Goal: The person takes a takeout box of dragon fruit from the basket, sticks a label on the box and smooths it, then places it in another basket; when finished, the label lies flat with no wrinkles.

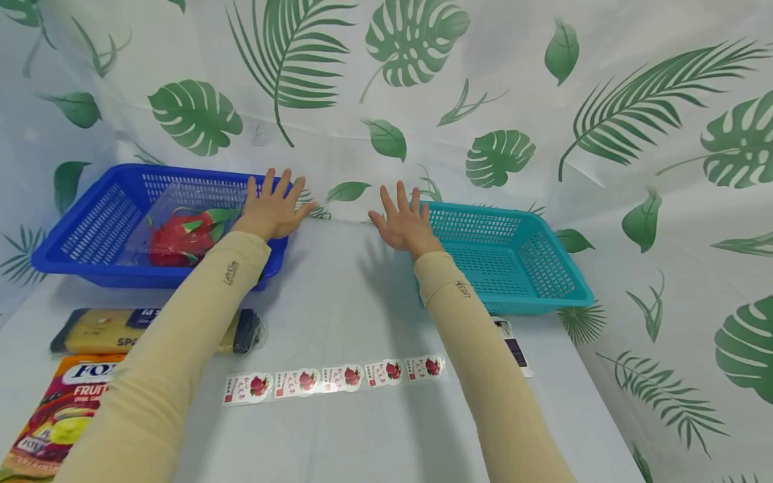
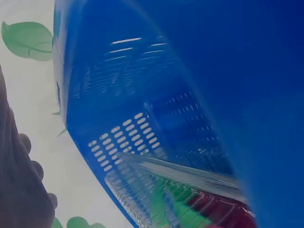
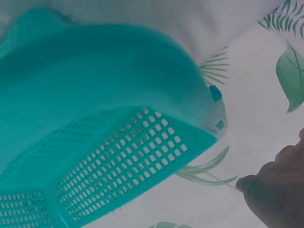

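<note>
My left hand (image 1: 270, 211) is spread with straight fingers beside the right end of a blue basket (image 1: 127, 270), overlapping its rim in the head view. Inside that basket lies a clear plastic package (image 1: 175, 201) with red and green dragon fruit shapes (image 1: 181, 236). My right hand (image 1: 403, 223), fingers also spread, is raised at the left end of a teal basket (image 1: 543, 305). Neither hand holds anything. Each wrist view shows part of the hand at its edge, with the blue basket (image 2: 85, 95) or the teal basket (image 3: 118, 66) close by.
A strip of dragon fruit stickers (image 1: 304, 382) lies across the white table (image 1: 326, 443). At left are a spaghetti pack (image 1: 99, 332) and an orange-red Fox's fruit candy bag (image 1: 66, 402). A small white item with a dark label (image 1: 514, 349) lies before the teal basket. Leaf-print cloth (image 1: 338, 121) hangs behind.
</note>
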### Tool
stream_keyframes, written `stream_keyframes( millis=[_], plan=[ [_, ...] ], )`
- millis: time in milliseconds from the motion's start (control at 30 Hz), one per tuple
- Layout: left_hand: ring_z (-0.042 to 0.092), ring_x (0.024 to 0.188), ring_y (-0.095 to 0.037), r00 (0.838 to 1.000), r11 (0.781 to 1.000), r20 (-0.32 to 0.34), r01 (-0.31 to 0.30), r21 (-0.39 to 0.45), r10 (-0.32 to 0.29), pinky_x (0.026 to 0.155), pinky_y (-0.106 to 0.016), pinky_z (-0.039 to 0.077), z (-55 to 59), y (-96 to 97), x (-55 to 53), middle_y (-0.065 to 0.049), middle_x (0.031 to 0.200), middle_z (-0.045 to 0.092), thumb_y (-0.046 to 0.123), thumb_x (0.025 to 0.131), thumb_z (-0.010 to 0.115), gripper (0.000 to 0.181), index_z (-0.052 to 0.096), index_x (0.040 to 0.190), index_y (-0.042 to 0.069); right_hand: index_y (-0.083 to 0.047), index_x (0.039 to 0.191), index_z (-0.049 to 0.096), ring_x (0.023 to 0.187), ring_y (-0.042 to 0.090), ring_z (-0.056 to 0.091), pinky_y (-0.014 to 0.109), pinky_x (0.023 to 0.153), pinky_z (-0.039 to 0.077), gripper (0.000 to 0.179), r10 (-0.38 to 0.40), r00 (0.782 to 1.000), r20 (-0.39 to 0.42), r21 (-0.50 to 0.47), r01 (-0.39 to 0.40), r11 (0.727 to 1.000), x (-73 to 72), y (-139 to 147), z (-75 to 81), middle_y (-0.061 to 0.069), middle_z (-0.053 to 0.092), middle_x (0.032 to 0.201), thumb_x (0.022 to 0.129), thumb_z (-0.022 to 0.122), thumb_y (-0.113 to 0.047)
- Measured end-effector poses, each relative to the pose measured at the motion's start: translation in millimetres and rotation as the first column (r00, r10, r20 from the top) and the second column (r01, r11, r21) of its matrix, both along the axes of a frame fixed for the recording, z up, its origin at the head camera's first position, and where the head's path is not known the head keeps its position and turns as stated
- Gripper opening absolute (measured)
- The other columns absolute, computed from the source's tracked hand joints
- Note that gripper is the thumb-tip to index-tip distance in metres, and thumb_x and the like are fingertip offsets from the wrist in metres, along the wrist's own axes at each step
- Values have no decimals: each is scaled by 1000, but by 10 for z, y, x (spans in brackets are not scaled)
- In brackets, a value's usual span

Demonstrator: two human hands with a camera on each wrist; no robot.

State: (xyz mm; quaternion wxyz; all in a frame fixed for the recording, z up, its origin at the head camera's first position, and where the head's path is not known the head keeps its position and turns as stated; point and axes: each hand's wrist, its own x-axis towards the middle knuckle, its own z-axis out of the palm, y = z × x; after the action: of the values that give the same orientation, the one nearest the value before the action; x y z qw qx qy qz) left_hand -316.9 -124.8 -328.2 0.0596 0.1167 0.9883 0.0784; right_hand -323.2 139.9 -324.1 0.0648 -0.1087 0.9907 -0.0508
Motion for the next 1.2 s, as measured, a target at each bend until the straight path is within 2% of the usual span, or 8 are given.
stream_keyframes(
  millis=[100, 233, 333, 433, 600, 833, 1067, 1200],
  plan=[
    [-13, 145, -42, 999, 998, 8, 39, 39, -39, 111, -63, -10, 6, -26, -25, -20, 162, -4, 53, 104, 20, 71, 2, 158, 10, -20, 159, 2, 147, 38, -8, 54, 117, 3, 69, 15, 999, -37, 2, -15, 1000, 16, -48, 2, 12, -8, 163, 104, 25, -54],
    [-3, 146, -43, 993, 988, 4, 114, 103, -115, 113, -63, -1, 41, -88, -56, -22, 161, 4, 43, 106, 30, 66, 11, 157, 7, -7, 153, 30, 144, 33, 26, 44, 115, 24, 58, 53, 992, -111, -118, -66, 991, 102, -220, -40, 17, 30, 156, 105, 40, -39],
    [-1, 146, -44, 991, 983, -4, 134, 121, -135, 113, -64, 2, 61, -141, -56, -24, 160, 6, 39, 106, 34, 64, 14, 156, 5, -4, 143, 46, 127, 27, 50, 39, 105, 41, 49, 108, 983, -148, -262, -144, 954, 204, -400, -138, 15, 53, 138, 103, 49, -31],
    [0, 146, -45, 992, 984, -6, 125, 124, -125, 112, -65, 2, 61, -180, -47, -24, 160, 7, 39, 106, 34, 64, 15, 156, 5, -5, 139, 51, 110, 23, 60, 34, 94, 48, 45, 175, 973, -154, -387, -222, 895, 319, -583, -262, 12, 63, 122, 102, 54, -29],
    [0, 146, -46, 995, 989, -3, 100, 105, -101, 111, -66, 3, 21, -242, -48, -23, 160, 7, 42, 106, 32, 64, 14, 157, 8, -8, 141, 51, 101, 18, 63, 30, 87, 50, 46, 244, 965, -92, -558, -253, 790, 491, -894, -443, 8, 68, 115, 101, 56, -30],
    [-1, 145, -48, 995, 986, 15, 91, 139, -94, 110, -68, 3, 8, -366, -27, -25, 160, 6, 40, 106, 35, 65, 13, 157, 6, -18, 147, 46, 110, 17, 62, 29, 89, 51, 51, 259, 965, 49, -729, -142, 670, 619, -1194, -584, 6, 63, 127, 100, 58, -33],
    [14, 143, -48, 995, 950, -7, 99, 295, -102, 113, -62, 13, 46, -601, -8, -30, 155, 19, 25, 105, 44, 58, 24, 152, -2, -20, 144, 51, 112, 18, 61, 28, 88, 51, 47, 246, 963, 113, -787, -65, 614, 641, -1278, -623, 5, 59, 132, 99, 60, -30],
    [22, 140, -48, 999, 926, 5, 48, 373, -54, 111, -61, 19, 60, -842, 29, -29, 154, 25, 26, 104, 47, 56, 31, 150, -2, -22, 144, 51, 111, 17, 61, 29, 88, 51, 47, 237, 962, 136, -799, -34, 601, 644, -1284, -629, 3, 61, 130, 98, 61, -30]
  ],
)
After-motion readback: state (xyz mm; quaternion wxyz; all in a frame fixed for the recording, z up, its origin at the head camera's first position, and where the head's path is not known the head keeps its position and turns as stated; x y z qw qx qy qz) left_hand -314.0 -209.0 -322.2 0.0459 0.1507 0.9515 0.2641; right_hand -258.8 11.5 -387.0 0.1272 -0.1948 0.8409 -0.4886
